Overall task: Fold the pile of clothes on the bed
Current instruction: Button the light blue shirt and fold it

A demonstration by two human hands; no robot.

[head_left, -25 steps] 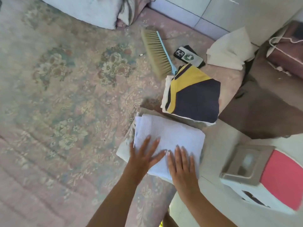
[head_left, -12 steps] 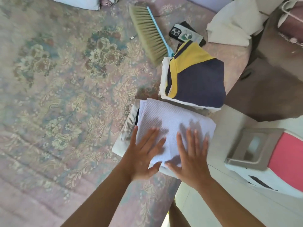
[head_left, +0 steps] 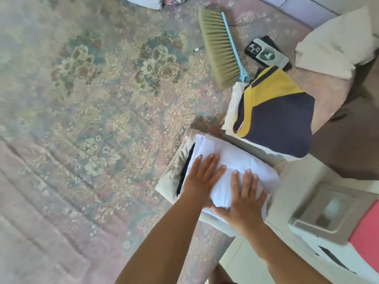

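A folded white cloth [head_left: 229, 160] is laid on top of a small stack of folded clothes [head_left: 176, 171] at the near edge of the bed [head_left: 92, 119]. The cloth is seen as a thick, soft rectangle with a fine woven texture; its layered edges are shown beyond the fingertips, and a dark layer and a cream layer are exposed beneath it, just left of the left hand's fingers. The left hand [head_left: 202, 181] is pressed flat on the cloth with fingers straight and slightly spread. The right hand [head_left: 245, 198] is pressed flat beside it, fingers straight, thumb extended toward the left hand; nothing is gripped by either hand. Beyond the fingertips, a second pile is topped by a folded navy and yellow garment [head_left: 276, 119] over white layers. Farther beyond, a brush [head_left: 220, 48] with a light blue handle and a phone [head_left: 266, 54] are laid on the floral bed cover. A white and red plastic stool [head_left: 338, 226] is placed to the right of the right hand.
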